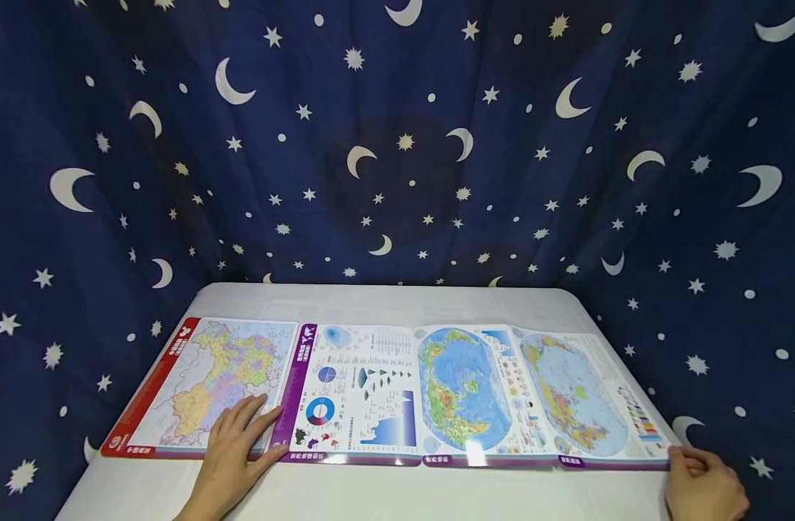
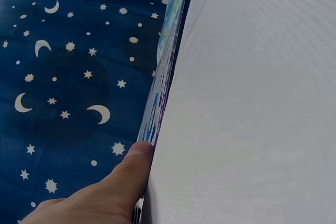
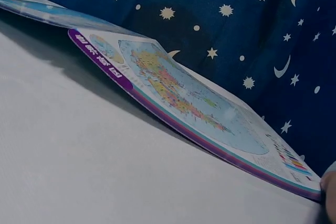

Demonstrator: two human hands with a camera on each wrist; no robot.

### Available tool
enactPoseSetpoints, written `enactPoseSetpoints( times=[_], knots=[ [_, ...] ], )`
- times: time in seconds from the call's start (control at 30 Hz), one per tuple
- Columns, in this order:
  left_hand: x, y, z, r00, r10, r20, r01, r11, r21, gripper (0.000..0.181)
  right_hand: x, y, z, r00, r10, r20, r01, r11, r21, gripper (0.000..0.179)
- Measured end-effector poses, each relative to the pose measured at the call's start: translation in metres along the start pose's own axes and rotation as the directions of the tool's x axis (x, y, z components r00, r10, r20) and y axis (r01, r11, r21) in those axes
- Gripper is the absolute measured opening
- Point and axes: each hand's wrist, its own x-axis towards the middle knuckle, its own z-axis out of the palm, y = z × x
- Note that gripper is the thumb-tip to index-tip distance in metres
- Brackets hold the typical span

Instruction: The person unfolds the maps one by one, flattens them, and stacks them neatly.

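Observation:
A long foldout map with purple edges (image 1: 387, 394) lies across the white table, its panels showing charts and two oval world maps. To its left is a red-edged map (image 1: 241, 362) with pastel regions. My left hand (image 1: 231, 452) rests with spread fingers on the red-edged map, thumb on the foldout's purple lower left corner. At the far right, my right hand (image 1: 706, 485) pinches the foldout's lower right corner between thumb and curled fingers. In the right wrist view, the end panel (image 3: 194, 100) is raised off the table at a crease.
The white table (image 1: 397, 300) has rounded back corners and shows behind and in front of the maps. A dark blue curtain (image 1: 423, 108) with moons and stars hangs behind it and along both sides. Bright glare spots lie on the foldout's glossy front edge.

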Motion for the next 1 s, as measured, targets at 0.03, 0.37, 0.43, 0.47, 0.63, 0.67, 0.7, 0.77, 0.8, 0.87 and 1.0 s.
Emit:
enactPoseSetpoints(
  times=[0.03,0.37,0.43,0.47,0.63,0.67,0.7,0.77,0.8,0.87,1.0],
  knots=[
    [0.0,0.0,-0.001,1.0,-0.002,0.002,0.002,1.0,0.0,0.066,-0.001,0.0,0.001,1.0,0.004,0.002,-0.004,1.0,0.007,0.053],
    [0.0,-0.003,-0.002,1.0,0.005,0.003,-0.005,1.0,0.006,0.065,-0.006,-0.006,-0.002,1.0,0.0,-0.021,0.001,1.0,0.031,0.06],
    [0.0,-0.004,-0.002,1.0,0.015,-0.003,-0.015,1.0,0.007,0.065,-0.007,-0.007,-0.002,0.999,-0.015,-0.038,0.017,0.999,0.043,0.058],
    [0.0,-0.004,-0.002,1.0,0.022,-0.01,-0.022,1.0,0.008,0.065,-0.008,-0.007,-0.002,0.999,-0.019,-0.047,0.021,0.999,0.05,0.057],
    [0.001,-0.004,-0.003,0.997,0.06,-0.055,-0.06,0.998,0.005,0.063,-0.012,-0.011,-0.002,0.999,-0.016,-0.036,0.018,0.998,0.059,0.055],
    [0.001,-0.004,-0.002,0.997,0.061,-0.057,-0.061,0.998,0.003,0.063,-0.014,-0.012,-0.002,0.999,-0.012,-0.031,0.014,0.998,0.057,0.054],
    [0.001,-0.004,-0.002,0.997,0.059,-0.053,-0.059,0.998,-0.002,0.062,-0.015,-0.012,-0.003,1.0,-0.008,-0.027,0.009,0.998,0.054,0.053],
    [0.001,-0.004,0.0,0.998,0.05,-0.041,-0.05,0.999,-0.007,0.062,-0.017,-0.013,-0.004,0.999,0.002,-0.033,0.0,0.999,0.051,0.052],
    [0.001,-0.004,0.0,0.998,0.046,-0.038,-0.047,0.999,-0.012,0.064,-0.018,-0.013,-0.005,0.999,0.006,-0.047,-0.003,0.998,0.056,0.052],
    [0.001,-0.005,0.002,0.998,0.04,-0.047,-0.041,0.999,-0.034,0.071,-0.019,-0.014,-0.005,0.996,0.005,-0.085,0.002,0.997,0.08,0.05],
    [0.002,-0.006,0.001,0.994,0.019,-0.106,-0.03,0.994,-0.107,0.086,-0.021,-0.015,-0.005,0.986,-0.012,-0.166,0.036,0.989,0.144,0.048]
  ],
)
